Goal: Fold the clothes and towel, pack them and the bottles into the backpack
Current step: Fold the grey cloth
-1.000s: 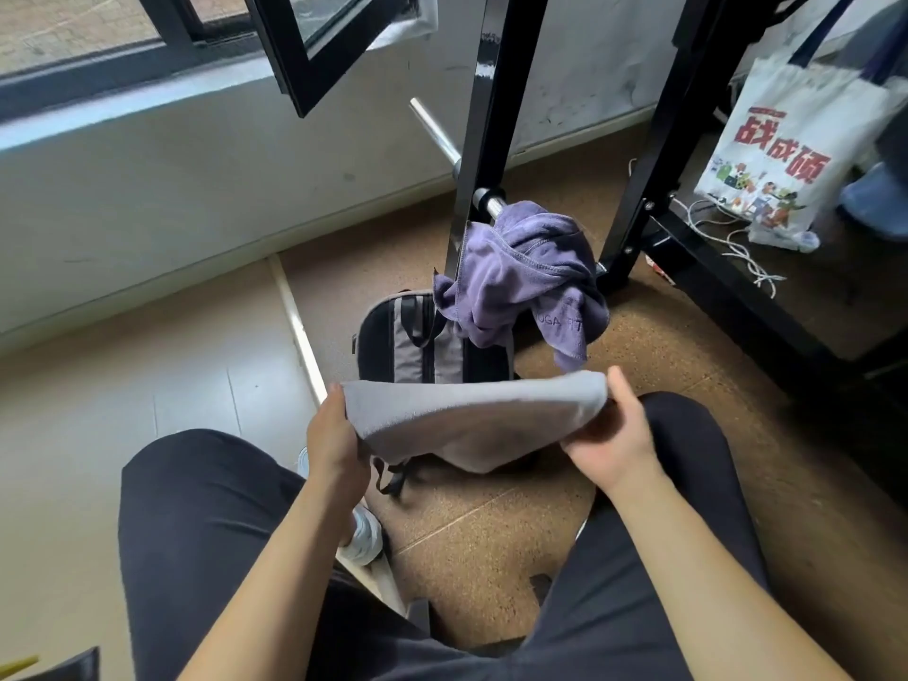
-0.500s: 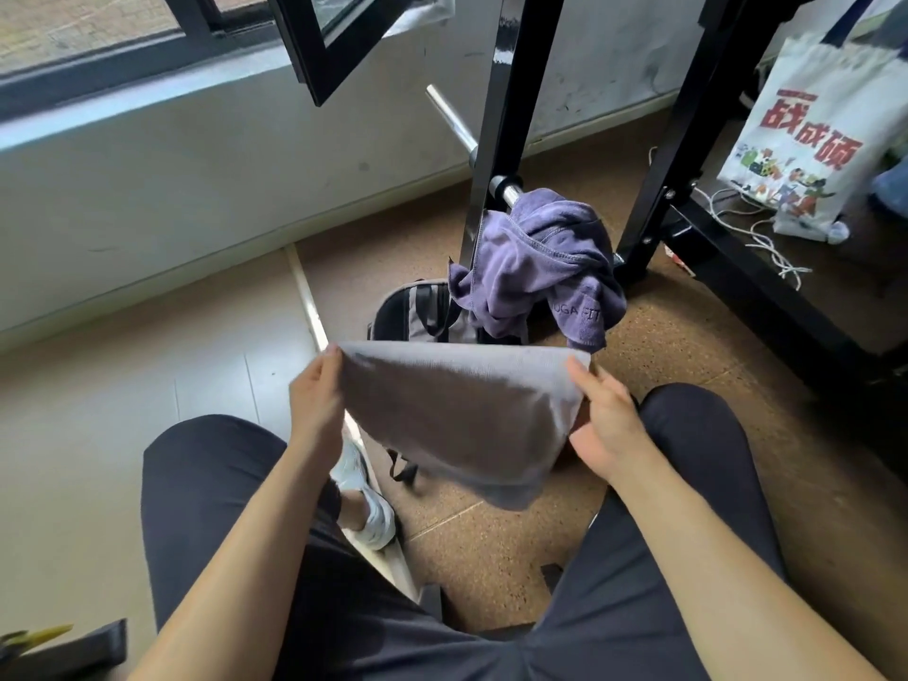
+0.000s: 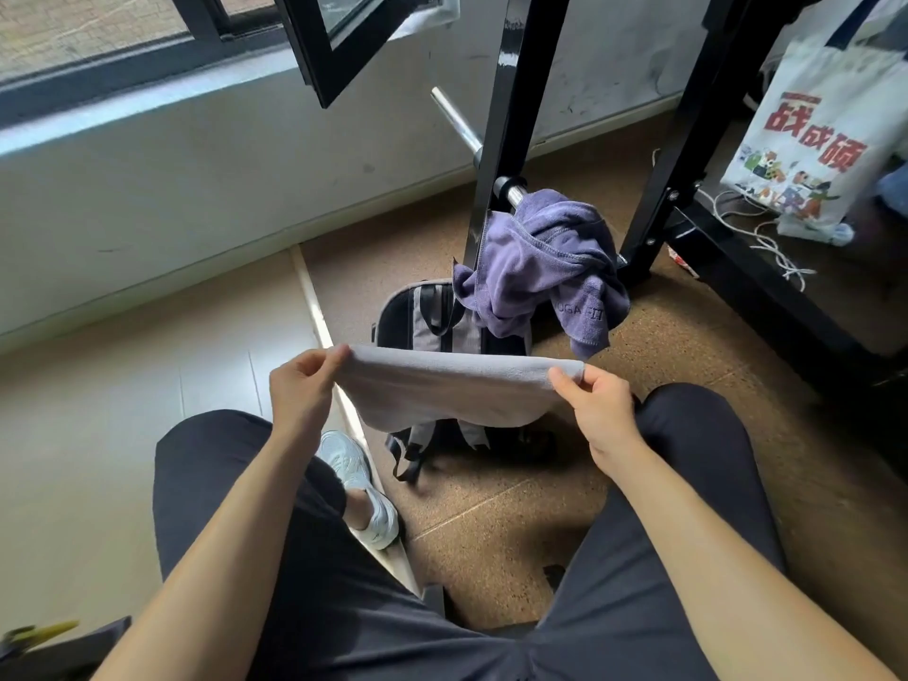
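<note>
Pinching the grey towel (image 3: 457,390) by its top corners, my left hand (image 3: 299,390) and right hand (image 3: 602,410) stretch it flat above my knees. Behind it the backpack (image 3: 427,317) stands on the floor, a purple garment (image 3: 540,258) draped from the black rack (image 3: 506,115) over its top.

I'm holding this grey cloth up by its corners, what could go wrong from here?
The soft grey cloth is only pinched at its corners by the left hand and right hand; its middle sags, so the fold may come out crooked. The crumpled purple towel hangs over the grey and black backpack and could block packing.
</note>
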{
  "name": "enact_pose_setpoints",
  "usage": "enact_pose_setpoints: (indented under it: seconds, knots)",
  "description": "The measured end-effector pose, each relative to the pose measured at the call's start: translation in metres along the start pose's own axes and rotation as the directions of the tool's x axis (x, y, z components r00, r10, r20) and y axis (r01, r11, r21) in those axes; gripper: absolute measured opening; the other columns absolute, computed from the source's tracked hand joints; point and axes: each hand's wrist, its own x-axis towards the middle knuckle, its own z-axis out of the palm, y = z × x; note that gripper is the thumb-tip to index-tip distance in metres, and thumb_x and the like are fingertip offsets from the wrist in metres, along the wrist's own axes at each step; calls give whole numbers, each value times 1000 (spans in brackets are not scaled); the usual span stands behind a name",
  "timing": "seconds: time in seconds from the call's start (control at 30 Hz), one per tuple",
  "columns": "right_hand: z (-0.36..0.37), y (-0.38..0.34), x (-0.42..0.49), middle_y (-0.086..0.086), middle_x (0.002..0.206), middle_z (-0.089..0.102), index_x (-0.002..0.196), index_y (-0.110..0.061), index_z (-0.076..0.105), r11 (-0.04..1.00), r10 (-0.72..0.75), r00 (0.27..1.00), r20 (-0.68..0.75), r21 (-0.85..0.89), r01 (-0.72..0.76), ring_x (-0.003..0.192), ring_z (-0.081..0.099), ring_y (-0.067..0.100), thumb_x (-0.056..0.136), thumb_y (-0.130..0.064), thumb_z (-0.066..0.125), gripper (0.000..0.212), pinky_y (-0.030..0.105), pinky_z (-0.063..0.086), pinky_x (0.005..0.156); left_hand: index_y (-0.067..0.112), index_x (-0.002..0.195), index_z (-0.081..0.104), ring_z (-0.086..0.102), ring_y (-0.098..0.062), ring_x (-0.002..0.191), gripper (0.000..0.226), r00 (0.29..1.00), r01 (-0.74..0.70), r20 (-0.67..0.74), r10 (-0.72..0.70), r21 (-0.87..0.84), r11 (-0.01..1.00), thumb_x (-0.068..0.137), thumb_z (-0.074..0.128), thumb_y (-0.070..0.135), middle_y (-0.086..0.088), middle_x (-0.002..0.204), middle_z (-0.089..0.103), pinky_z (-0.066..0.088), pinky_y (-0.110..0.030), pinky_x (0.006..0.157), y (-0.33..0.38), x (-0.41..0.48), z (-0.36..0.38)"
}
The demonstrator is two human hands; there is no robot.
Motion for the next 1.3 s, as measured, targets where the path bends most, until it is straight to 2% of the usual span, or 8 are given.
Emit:
enact_pose_setpoints:
  seconds: [0.17,0.27,0.47,0.63,0.8,0.9,1.07,1.3]
  knots:
    - [8,-17,8,2,62,46,72,7,61,991,-31,999,-27,-130,27,63,40,11,84,-29,80,42,27,33,60,17,80,71,63,-18,99,21,986,117,-86,-144,-258,959,93,74,34,-3,91,68,51,-37,101,-2,8,-5]
    - [14,-37,9,-7,80,59,101,-8,67,997,59,997,-47,-41,-61,68,53,3,83,-18,82,26,12,44,59,17,82,66,65,-23,114,22,972,152,-113,-206,-366,918,96,70,33,-13,114,71,48,-43,111,-6,13,-6]
    - [17,-53,7,8,86,63,127,-5,65,984,94,914,395,-174,-25,78,59,12,80,2,80,50,22,51,72,17,80,66,63,-15,100,24,932,193,-191,-307,-454,870,95,72,35,-1,92,68,51,-35,108,-6,17,-10]
    - [17,-56,8,0,98,74,110,-21,76,618,-99,894,438,-677,400,92,65,16,80,-9,77,33,32,53,86,17,77,69,62,-12,95,24,923,189,-212,-322,-478,858,91,76,36,2,87,65,52,-28,103,-8,14,-11]
    - [19,-58,14,6,76,64,82,-13,74,397,-69,889,452,-805,440,77,60,26,93,-24,67,17,38,51,70,16,76,69,61,-13,91,26,921,184,-246,-302,-410,893,91,76,37,0,86,64,53,-27,94,-12,12,-12]
    - [13,-57,20,2,63,46,71,-1,61,472,-89,879,469,-757,452,65,44,19,96,-28,64,37,35,32,59,16,72,65,62,-15,89,28,913,193,-267,-309,-384,903,87,79,35,-2,87,70,52,-29,92,-14,12,-15]
    - [10,-50,19,8,76,48,83,-4,63,981,-8,916,401,-173,84,70,45,14,102,-30,59,32,22,38,60,15,60,50,41,-18,69,30,903,204,-301,-308,-331,921,74,74,27,-2,66,44,36,-37,72,-13,12,-16]
    - [11,-26,22,15,97,67,112,13,59,992,111,985,134,49,-118,91,54,17,104,-34,54,49,36,42,84,9,98,75,64,-19,92,25,969,219,-17,-246,-401,889,83,83,28,-10,98,69,54,-34,95,-13,5,-8]
